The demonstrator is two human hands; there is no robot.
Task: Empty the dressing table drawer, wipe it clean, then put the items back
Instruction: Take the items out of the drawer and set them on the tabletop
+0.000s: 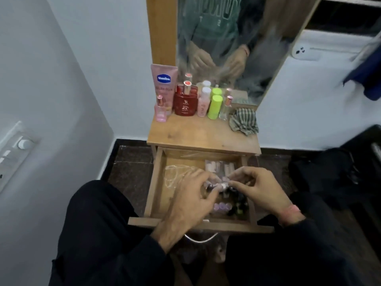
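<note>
left hand [189,195] hides drawer [156,182] items | small pieces blurred, perhaps bottles | mirror [222,48] reflection smeared

Black sleeves [115,234], pink wristband [291,211]

The open drawer [156,182] lay under both hands' fingers [198,180], with small items [221,207] in it below and right of them. Beyond the fingers, on the table [195,135], bottles [184,102] stood in a row, a cloth [244,121] at their right, the mirror [222,42] behind.
</note>
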